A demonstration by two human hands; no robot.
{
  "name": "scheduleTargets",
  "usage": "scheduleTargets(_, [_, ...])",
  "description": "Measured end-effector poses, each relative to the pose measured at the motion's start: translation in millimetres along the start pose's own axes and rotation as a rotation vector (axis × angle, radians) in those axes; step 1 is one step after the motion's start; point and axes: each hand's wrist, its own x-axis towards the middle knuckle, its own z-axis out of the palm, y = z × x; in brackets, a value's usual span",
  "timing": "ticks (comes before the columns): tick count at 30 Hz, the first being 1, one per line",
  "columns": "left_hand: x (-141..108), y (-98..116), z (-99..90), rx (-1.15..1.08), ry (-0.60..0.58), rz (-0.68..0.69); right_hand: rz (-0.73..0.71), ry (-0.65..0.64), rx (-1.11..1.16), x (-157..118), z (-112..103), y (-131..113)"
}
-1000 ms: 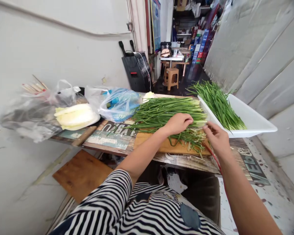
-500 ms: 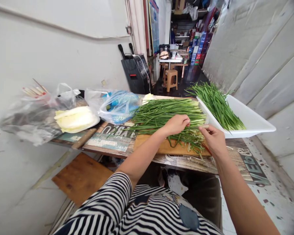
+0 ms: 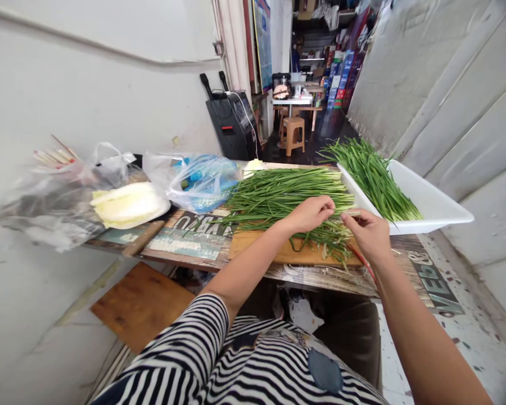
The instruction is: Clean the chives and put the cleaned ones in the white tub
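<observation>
A thick pile of garlic chives (image 3: 274, 188) lies on a wooden cutting board (image 3: 253, 247), pale stem ends toward the right. My left hand (image 3: 312, 215) is over the near side of the pile, its thumb and fingers pinched; what they hold is too small to make out. Close to its right, my right hand (image 3: 369, 233) is closed in a pinch at the stem ends, with a pale chive stalk at the fingertips. Wilted trimmings (image 3: 339, 250) lie below the hands at the board's edge. More chives (image 3: 373, 180) rest in a white tray (image 3: 442, 211) on the right.
Left along the narrow table are a knife with a wooden handle (image 3: 144, 238), a cut napa cabbage (image 3: 129, 205) and a plastic bag with blue contents (image 3: 206, 180). A black speaker (image 3: 231, 126) stands behind. A brown stool (image 3: 294, 136) is farther back.
My left hand has shifted slightly right, closer to my right hand. The right hand's fingers have moved a little up and left at the stem ends. The view has moved slightly.
</observation>
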Motion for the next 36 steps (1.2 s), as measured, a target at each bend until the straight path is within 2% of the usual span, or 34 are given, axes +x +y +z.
scheduleTargets(5, [2,0,10.0,0.091,0.002,-0.085,-0.350,-0.075,-0.730,3,6,-3])
scheduleTargets(7, [3,0,11.9,0.135,0.040,-0.135,-0.321,-0.058,-0.923,5,6,0])
scheduleTargets(9, [3,1,10.4,0.175,0.085,-0.166,-0.218,-0.028,-0.992,7,1,7])
scheduleTargets(11, [2,0,6.6,0.197,0.114,-0.152,-0.198,-0.071,-0.949,8,-7,15])
scheduleTargets(13, [1,0,2.9,0.206,0.130,-0.111,-0.267,-0.166,-0.894,8,-14,21])
scheduleTargets(15, [1,0,1.0,0.223,0.153,-0.086,-0.300,-0.249,-0.922,7,-18,24])
scheduleTargets(17, [1,0,1.4,0.245,0.169,-0.088,-0.273,-0.317,-0.999,6,-19,25])
scheduleTargets(21, [2,0,5.6,0.308,0.103,-0.037,-0.211,-0.418,-1.035,5,-14,25])
scheduleTargets(24, [3,-3,8.5,0.361,0.033,0.010,-0.222,-0.421,-0.996,5,-13,22])
scheduleTargets(27, [3,-4,10.4,0.383,-0.019,0.024,-0.219,-0.364,-0.858,5,-16,18])
scheduleTargets(32, [5,-5,12.5,0.353,-0.093,0.045,-0.054,-0.270,-0.452,1,-20,16])
scheduleTargets(36, [10,-6,13.0,0.371,-0.108,0.084,-0.004,-0.218,-0.318,0,-20,15])
